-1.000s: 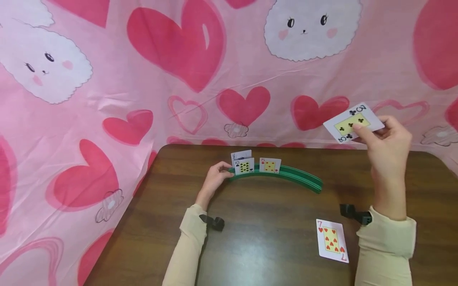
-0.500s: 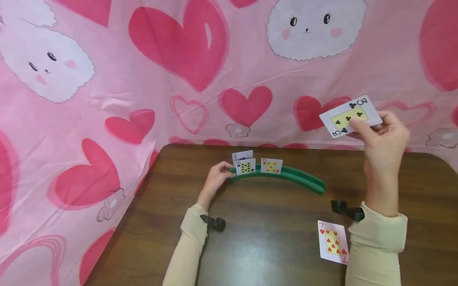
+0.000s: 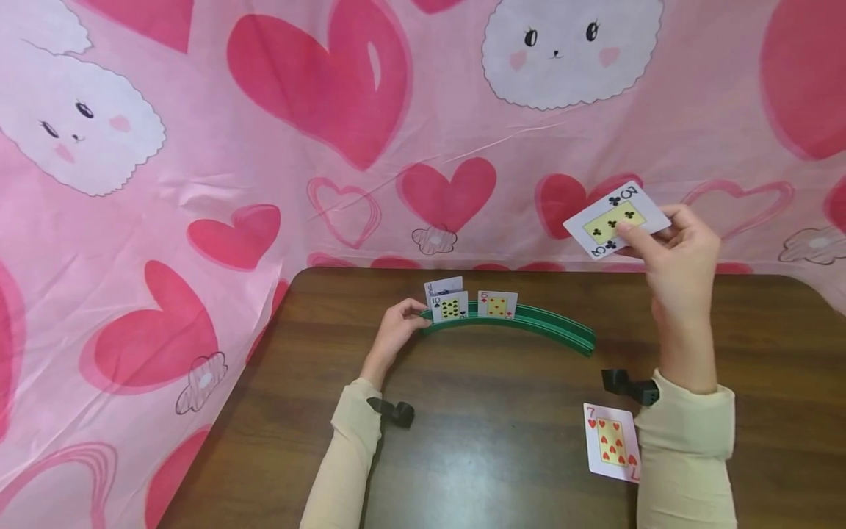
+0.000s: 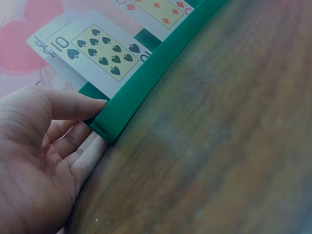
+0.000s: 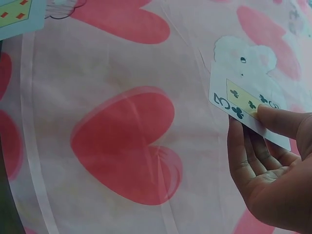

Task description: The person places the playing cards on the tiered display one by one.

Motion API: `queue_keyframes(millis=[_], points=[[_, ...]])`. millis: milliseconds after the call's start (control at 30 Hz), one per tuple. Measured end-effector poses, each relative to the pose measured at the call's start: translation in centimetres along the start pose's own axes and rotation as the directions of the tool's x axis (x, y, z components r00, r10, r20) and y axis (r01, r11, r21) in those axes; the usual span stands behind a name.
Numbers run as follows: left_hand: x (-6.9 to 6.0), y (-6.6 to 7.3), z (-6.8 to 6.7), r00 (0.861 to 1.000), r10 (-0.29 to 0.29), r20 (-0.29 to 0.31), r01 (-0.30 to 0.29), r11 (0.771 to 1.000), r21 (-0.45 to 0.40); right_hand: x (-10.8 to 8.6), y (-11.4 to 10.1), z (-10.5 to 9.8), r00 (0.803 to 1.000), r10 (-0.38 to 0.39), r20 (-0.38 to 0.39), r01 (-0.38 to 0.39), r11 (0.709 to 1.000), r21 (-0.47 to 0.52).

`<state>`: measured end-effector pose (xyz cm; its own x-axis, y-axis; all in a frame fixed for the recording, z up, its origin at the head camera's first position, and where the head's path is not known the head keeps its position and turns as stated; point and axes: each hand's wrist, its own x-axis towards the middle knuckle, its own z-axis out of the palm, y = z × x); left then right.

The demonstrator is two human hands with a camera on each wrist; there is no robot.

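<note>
A curved green card holder (image 3: pixel 555 328) stands on the table, its left end pinched by my left hand (image 3: pixel 396 327). In the left wrist view the thumb (image 4: pixel 80 105) lies on that end, with the other fingers below. Upright in the holder are the ten of spades (image 3: pixel 450 307), a joker card (image 3: pixel 444 286) partly hidden behind it, and the five of diamonds (image 3: pixel 497 305). My right hand (image 3: pixel 684 261) is raised above the table at the right. Between thumb and fingers it pinches the three of clubs (image 3: pixel 615 220), tilted and face towards me.
The seven of hearts (image 3: pixel 611 442) lies face up on the brown wooden table (image 3: pixel 476 433), its right edge partly behind my right sleeve (image 3: pixel 687 455). A pink cloth (image 3: pixel 277 132) with hearts hangs behind and to the left of the table.
My right hand has moved left with the three of clubs, and its sleeve now covers an edge of the seven of hearts. My left hand keeps its place on the holder.
</note>
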<state>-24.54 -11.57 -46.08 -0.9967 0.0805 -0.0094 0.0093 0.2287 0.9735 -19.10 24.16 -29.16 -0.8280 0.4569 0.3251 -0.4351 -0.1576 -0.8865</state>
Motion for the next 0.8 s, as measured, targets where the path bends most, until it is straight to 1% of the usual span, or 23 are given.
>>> queue_keyframes(millis=[167,367,533,800], points=[[0.05,-0.02,-0.01,1.000,-0.005,-0.002,0.005,1.000,0.011,0.00,0.17,0.07,1.000,0.010,0.007,-0.009,0.997,-0.080],[-0.01,0.02,-0.03,1.000,-0.007,-0.002,0.007,1.000,0.008,0.14,0.48,0.20,0.998,0.050,0.038,-0.046,0.992,-0.118],[0.06,0.01,-0.01,1.000,-0.004,-0.005,0.004,1.000,0.004,0.08,0.65,0.24,0.996,0.074,0.059,-0.062,0.981,-0.186],[0.01,0.03,0.07,1.000,-0.003,-0.007,0.003,1.000,0.000,-0.04,0.76,0.21,0.993,0.089,0.073,-0.071,0.971,-0.227]])
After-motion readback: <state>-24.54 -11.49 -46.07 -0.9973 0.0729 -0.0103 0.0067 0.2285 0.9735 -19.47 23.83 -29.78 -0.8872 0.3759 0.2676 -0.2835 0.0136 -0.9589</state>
